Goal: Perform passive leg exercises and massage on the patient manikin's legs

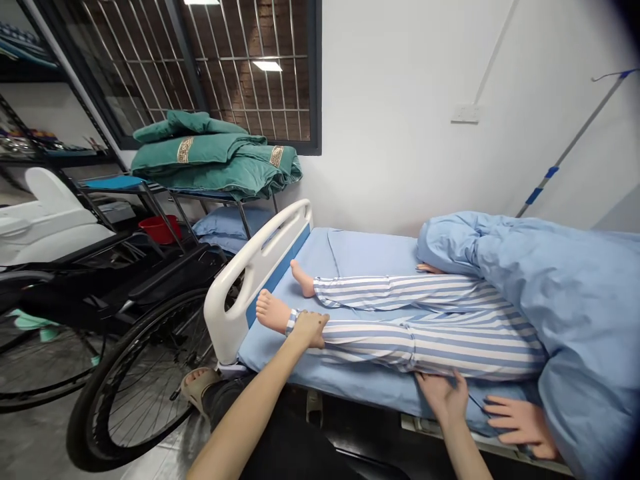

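Observation:
A manikin in blue-and-white striped trousers [450,340] lies on its back on the bed, both legs out straight and bare feet towards the footboard. My left hand [309,328] is closed around the near leg just above the ankle, over the trouser cuff. Beyond it the near foot [273,311] points up. My right hand [445,395] lies palm up at the mattress edge, thumb spread, its fingertips tucked partly under the near thigh. Close to its right rests one of the manikin's hands [523,420], fingers spread. A blue quilt [590,293] covers the upper body.
The white footboard [260,260] closes the bed's left end. A wheelchair [145,373] stands just beyond it. Green folded bedding [215,160] is piled under the barred window. A red basin [160,229] sits below. At the back right, a pole [575,143] rises by the wall.

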Available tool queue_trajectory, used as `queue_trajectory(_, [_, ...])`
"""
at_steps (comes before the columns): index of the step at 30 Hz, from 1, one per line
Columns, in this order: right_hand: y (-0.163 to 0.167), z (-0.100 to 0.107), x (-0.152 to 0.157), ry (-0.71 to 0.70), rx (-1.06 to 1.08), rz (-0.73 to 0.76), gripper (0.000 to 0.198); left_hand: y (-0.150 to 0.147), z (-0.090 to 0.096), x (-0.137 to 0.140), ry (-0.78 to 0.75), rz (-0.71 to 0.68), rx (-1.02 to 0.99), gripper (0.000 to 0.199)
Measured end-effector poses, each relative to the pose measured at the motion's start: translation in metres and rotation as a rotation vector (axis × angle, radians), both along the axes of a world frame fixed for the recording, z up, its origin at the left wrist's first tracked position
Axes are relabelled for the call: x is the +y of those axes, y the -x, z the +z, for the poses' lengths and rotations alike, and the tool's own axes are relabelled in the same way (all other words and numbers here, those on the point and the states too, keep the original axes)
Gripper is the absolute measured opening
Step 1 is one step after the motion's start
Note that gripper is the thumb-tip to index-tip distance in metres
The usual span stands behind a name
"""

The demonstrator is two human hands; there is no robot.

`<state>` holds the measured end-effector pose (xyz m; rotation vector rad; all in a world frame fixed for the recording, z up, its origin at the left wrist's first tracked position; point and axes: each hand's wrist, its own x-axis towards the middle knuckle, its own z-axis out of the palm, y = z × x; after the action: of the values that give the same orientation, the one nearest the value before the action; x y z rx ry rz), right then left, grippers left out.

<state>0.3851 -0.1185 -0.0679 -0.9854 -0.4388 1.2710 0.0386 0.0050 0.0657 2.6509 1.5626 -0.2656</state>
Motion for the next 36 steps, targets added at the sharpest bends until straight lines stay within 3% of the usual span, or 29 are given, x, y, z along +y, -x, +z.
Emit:
queue_trajectory(4, [-0.004,0.019,0.009,0.037,-0.023,-0.036,0.023,-0.001,0.010,-0.005,-0.001,0.016,-0.002,0.053])
queue_trajectory(9, [-0.002,0.050,0.009,0.041,0.210,-0.127,0.024,-0.001,0.009,0.000,-0.021,0.015,-0.087,0.055])
queue_trajectory(14, [-0.019,0.100,0.010,-0.061,0.300,-0.181,0.034,-0.018,-0.006,0.010,-0.038,0.076,-0.291,0.062])
queue_trajectory(17, [-0.025,0.118,0.015,-0.156,0.478,-0.231,0.041,-0.034,-0.025,0.015,-0.109,0.108,-0.452,0.067])
queue_trajectory(22, [-0.024,0.119,0.019,-0.222,0.666,-0.259,0.042,-0.055,-0.067,0.013,-0.150,0.172,-0.593,0.062])
queue_trajectory(26, [-0.022,0.121,0.020,-0.219,0.686,-0.285,0.039,-0.063,-0.082,0.010,-0.240,0.251,-0.635,0.056])
queue_trajectory(31, [-0.019,0.123,0.021,-0.207,0.698,-0.309,0.037,-0.058,-0.072,0.013,-0.196,0.203,-0.534,0.054])
queue_trajectory(36, [-0.020,0.109,0.018,-0.204,0.654,-0.276,0.037,-0.040,-0.050,0.020,-0.140,0.055,-0.348,0.057])
